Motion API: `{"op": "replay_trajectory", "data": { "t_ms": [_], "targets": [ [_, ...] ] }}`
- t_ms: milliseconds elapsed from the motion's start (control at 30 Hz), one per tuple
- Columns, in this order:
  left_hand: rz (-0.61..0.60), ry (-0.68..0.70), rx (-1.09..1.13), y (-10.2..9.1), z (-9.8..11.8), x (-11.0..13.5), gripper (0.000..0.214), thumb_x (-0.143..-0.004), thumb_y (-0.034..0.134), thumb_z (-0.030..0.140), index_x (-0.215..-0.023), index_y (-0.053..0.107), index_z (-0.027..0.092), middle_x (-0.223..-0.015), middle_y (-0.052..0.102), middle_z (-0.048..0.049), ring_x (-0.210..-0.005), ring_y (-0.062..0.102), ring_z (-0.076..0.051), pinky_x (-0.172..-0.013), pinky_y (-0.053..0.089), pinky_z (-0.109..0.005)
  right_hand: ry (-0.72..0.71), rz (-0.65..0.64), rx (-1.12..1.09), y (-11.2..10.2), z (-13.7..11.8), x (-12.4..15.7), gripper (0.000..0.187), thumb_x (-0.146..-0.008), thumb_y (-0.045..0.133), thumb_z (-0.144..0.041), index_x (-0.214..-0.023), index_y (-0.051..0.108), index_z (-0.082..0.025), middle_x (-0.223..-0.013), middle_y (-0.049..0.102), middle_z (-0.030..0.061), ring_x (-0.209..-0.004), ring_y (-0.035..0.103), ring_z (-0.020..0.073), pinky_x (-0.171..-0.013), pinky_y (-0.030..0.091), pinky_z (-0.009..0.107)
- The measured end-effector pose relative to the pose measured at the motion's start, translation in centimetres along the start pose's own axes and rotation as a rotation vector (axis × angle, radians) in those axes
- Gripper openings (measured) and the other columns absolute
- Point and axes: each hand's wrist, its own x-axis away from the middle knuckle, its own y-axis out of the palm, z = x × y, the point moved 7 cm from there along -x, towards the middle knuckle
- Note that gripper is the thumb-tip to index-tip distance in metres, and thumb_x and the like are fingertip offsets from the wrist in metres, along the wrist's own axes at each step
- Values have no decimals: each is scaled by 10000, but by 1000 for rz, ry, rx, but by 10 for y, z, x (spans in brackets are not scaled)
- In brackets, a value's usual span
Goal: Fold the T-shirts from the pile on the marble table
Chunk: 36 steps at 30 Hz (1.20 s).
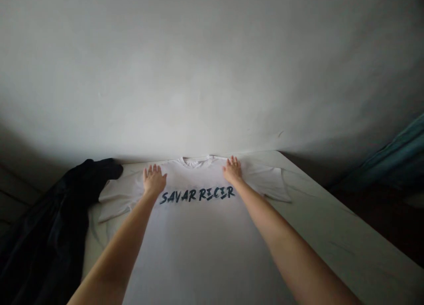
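A white T-shirt [198, 238] printed "SAVAR RECER" lies face up on the table [331, 216], with its collar at the far edge by the wall. The left hand [154, 180] and right hand [232, 169] rest flat on its shoulders, either side of the collar. Each grip is spread, fingers open, pinching nothing. A dark garment [59, 225] is heaped just beside the left sleeve. Uneven palm pressure could drag the thin cloth into creases, and that sleeve could catch under the dark heap.
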Motion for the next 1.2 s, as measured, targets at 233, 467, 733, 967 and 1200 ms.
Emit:
{"op": "replay_trajectory", "data": {
  "t_ms": [233,467,733,967,1200],
  "targets": [
    [9,139,182,-2,112,99,590,-989,280,326,-1498,377,44,-1585,312,-182,-1472,278,-331,-1183,256,-493,-146,-76,-113,33,-117,112,535,-1009,326,-321,-1502,395,-125,-1605,271,144,-1489,234,260,-1191,175,503],
    [-39,154,148,-8,48,160,581,-1002,285,404,-1538,332,181,-1606,297,-87,-1483,263,-297,-1189,247,-508,-27,-60,-21,3,-41,179,610,-993,380,-444,-1517,373,-132,-1602,282,153,-1475,261,303,-1186,186,504],
    [27,157,68,-4,-15,243,702,-978,263,476,-1503,352,19,-1575,300,-228,-1474,258,-353,-1177,268,-511,90,39,81,-22,46,269,693,-984,316,-490,-1508,352,-37,-1580,295,220,-1461,288,328,-1181,212,518],
    [220,258,130,-2,-58,323,737,-958,252,550,-1509,362,74,-1570,330,-212,-1484,239,-338,-1151,317,-541,70,104,164,-36,110,338,763,-964,253,-549,-1504,348,-18,-1558,350,219,-1452,313,315,-1181,245,506],
    [363,355,176,-6,-82,388,705,-976,325,397,-1591,12,256,-1583,332,-127,-1449,329,-305,-1101,407,-551,-179,234,141,-37,145,400,687,-942,286,-425,-1593,155,-252,-1603,304,107,-1474,266,327,-1130,304,616]
  ]
}}
